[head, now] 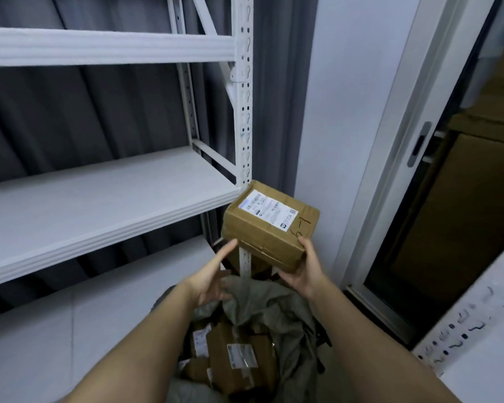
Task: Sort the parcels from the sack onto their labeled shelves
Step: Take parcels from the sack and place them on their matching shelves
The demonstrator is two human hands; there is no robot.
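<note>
A brown cardboard parcel [269,225] with a white shipping label and a handwritten mark on top is held in the air, tilted, beside the shelf upright. My right hand [303,271] grips its near right corner from below, thumb on top. My left hand [213,271] reaches toward its left side with straight fingers, fingertips just at the lower edge. Below my arms a grey sack [262,303] lies open on the floor with several more labeled parcels [239,359] inside. The white metal shelf [99,205] stands to the left, its boards bare.
The shelf's perforated white upright [243,112] stands just behind the parcel. A grey curtain hangs behind the shelves. At right are a sliding door frame [390,170] and large cardboard boxes [463,199] behind the glass. Another rack's upright [477,315] crosses the lower right.
</note>
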